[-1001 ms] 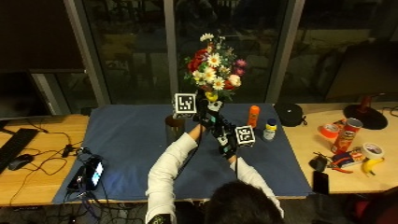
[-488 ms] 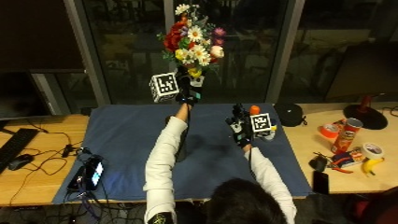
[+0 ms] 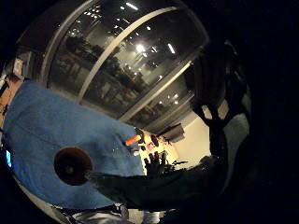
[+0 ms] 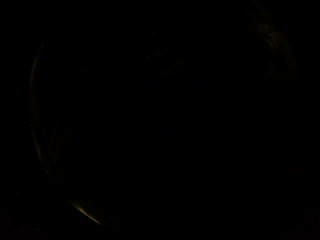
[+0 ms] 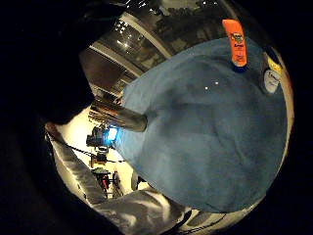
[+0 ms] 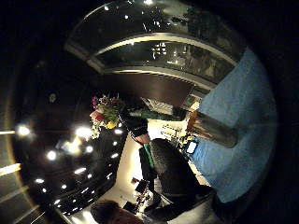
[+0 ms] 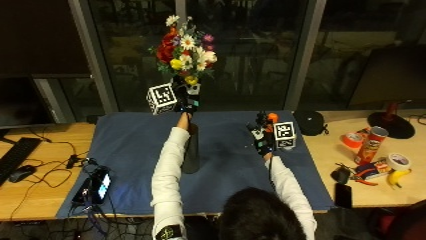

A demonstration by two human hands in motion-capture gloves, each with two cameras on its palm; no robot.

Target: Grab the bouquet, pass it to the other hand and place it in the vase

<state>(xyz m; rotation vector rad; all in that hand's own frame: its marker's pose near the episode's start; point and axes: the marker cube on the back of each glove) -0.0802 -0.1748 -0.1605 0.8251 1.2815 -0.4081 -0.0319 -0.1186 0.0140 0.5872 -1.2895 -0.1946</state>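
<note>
Outside view: we see the left hand (image 7: pixel 181 102) raised upper centre, its grip clamped on one bouquet (image 7: pixel 184 50); the right hand (image 7: pixel 264 140) hovers, grip unclear; one vase (image 7: pixel 192 150).

Left thumb-side palm view: almost wholly dark.

We can make out next to nothing here. We see a thin pale curved line (image 4: pixel 34 115) running along one side of the dark field, and a short bright streak (image 4: pixel 86 212) near one edge of it. We also catch a faint, slightly paler patch (image 4: pixel 272 42) toward the opposite side, too dim for us to say what it is. We cannot tell what lies before the palm, nor whether anything is held against it.
</note>
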